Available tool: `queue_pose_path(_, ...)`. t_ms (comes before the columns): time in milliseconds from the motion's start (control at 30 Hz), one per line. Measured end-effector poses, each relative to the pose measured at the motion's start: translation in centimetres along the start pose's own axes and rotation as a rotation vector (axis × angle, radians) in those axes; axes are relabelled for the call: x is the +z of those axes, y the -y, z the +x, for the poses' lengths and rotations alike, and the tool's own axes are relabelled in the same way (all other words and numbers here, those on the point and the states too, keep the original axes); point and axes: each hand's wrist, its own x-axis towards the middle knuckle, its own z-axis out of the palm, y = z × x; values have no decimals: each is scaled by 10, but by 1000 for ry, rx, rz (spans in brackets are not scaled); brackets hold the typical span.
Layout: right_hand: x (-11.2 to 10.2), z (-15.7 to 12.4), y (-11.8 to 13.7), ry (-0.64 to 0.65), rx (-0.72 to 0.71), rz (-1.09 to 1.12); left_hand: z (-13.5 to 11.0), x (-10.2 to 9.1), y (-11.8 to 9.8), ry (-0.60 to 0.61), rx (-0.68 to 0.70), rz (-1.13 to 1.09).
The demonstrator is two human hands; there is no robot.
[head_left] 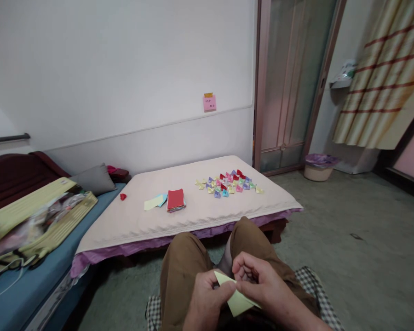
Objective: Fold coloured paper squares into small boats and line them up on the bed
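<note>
My left hand (207,294) and my right hand (260,278) are both closed on a pale yellow folded paper (237,299), low in the picture above my lap. The left thumb and fingers pinch its upper left corner; the right fingers curl over its top edge. My knees in brown trousers (193,257) rise in front of a low table (152,220) with a cream cloth. On that table lie a stack of paper squares with a red sheet on top (175,199), loose yellow and blue sheets (156,202), and several small folded paper pieces in mixed colours (229,182).
A single red folded piece (123,196) lies at the table's left. A blue mattress (37,285) with a yellow blanket (31,220) and grey pillow (94,178) is at left. A basin (319,166) stands by the door (290,82). I sit on a checked cushion (313,285).
</note>
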Motion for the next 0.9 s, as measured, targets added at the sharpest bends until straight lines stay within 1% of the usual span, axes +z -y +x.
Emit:
queue_pose_path(67,-2,0,-1,2,0,0,1,-3,4,-38,4,-40)
queue_pose_path(200,-9,-1,2,-36,-23,-1,4,-9,10,-158,-7,-155)
queue_pose_path(333,-17,-4,10,-51,-55,-36,4,-7,9,-229,-22,-290)
queue_pose_path(400,-19,-6,12,-25,-57,-65,2,-4,7,-234,-30,-356)
queue_pose_path(500,-20,-7,12,1,-42,-68,1,-1,4,-208,-42,-409)
queue_pose_path(733,-20,-5,6,-45,-38,14,1,3,1,-252,-65,-460)
queue_pose_path(900,-17,-5,8,-49,-26,50,-2,4,-5,-190,-73,-463)
